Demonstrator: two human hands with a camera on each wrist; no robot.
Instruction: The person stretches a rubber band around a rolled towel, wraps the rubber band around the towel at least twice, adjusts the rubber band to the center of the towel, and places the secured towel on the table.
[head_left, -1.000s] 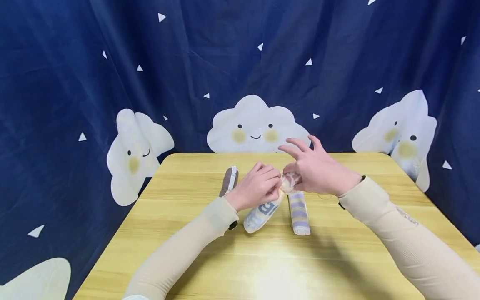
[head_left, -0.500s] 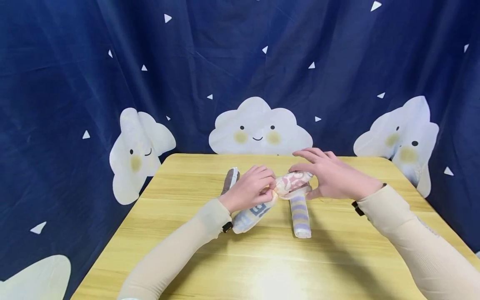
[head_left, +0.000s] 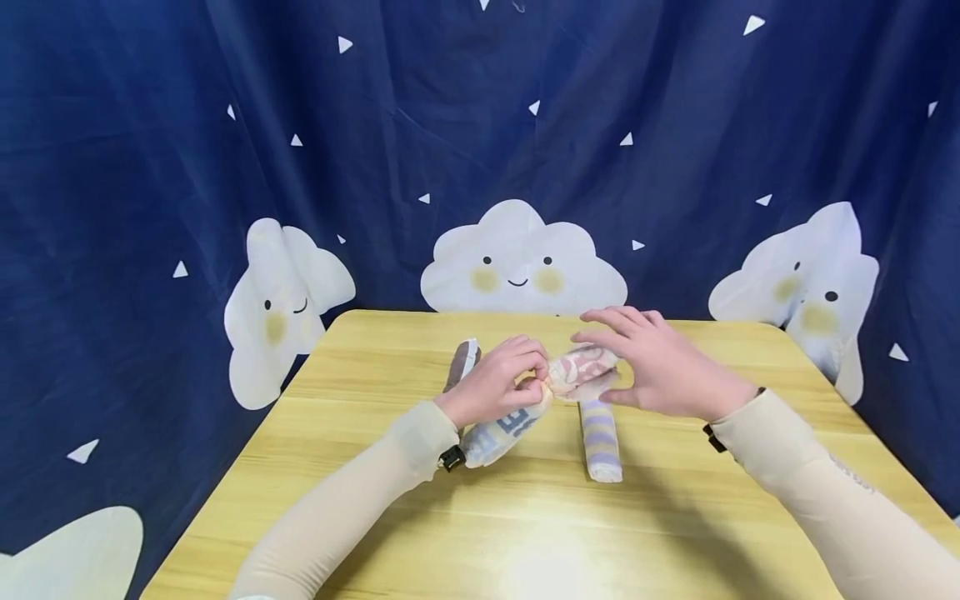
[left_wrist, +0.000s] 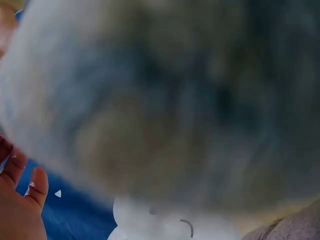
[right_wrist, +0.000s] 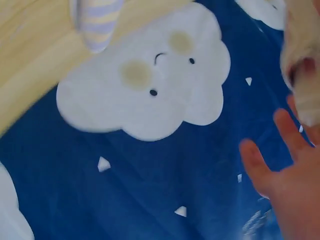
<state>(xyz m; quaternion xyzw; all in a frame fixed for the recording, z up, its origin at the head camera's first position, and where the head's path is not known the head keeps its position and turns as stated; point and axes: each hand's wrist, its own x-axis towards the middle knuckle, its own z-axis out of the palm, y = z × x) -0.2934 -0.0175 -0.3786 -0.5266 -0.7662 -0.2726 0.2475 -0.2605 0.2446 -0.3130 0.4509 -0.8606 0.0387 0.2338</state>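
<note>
patterned cloth bundle (head_left: 559, 382), centre of frame: pinched to a narrow waist, blue-marked end (head_left: 504, 437) sloping to lower left, pink-marked end (head_left: 582, 372) pointing upper right. seems lifted off the table; contact below not certain. the left wrist view is mostly one blurred mass of it.

left hand (head_left: 497, 383): fingers curled, thumb and fingertips pinching the waist. right hand (head_left: 663, 367): fingers spread wide, thumb below, arched about the pink-marked end. whether it touches, cannot tell.

main risk, as judged: the bundle looks to hang on that one pinch. should it slacken, the waist could spring loose and the folds spread, or the whole thing drop.

second: the striped roll (head_left: 600, 446), right of centre, lies directly below the pink-marked end in the frame. a dip of the bundle or a low sweep of the right thumb could knock it askew.

third: the brown roll (head_left: 460, 367), upper left of the left hand and partly hidden by it; a careless swing of that wrist could nudge it.

beyond: wood-grain table (head_left: 360, 367), dark blue curtain (head_left: 390, 108) with cloud prints across mid-frame.
</note>
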